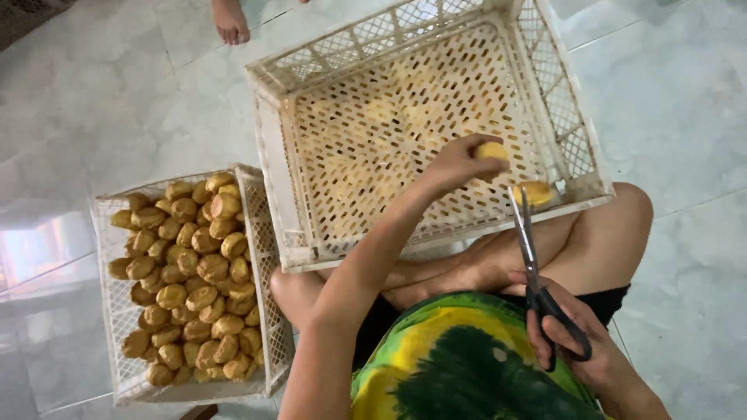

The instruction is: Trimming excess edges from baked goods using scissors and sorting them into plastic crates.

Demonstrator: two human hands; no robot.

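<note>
My left hand (459,165) reaches out over the large empty white lattice crate (272,101) and pinches a small golden round puff (492,151) between its fingertips. My right hand (572,334) holds black-handled scissors (533,268) near my lap, blades pointing away toward the crate. A second golden piece (534,193) sits at the scissor tips, just inside the crate's near right corner. I sit cross-legged on the floor with the crate resting against my knees.
A smaller white crate (105,311) at my left is filled with several golden puffs (194,272). Another person's bare foot (230,22) stands on the pale tiled floor (685,101) at the top edge.
</note>
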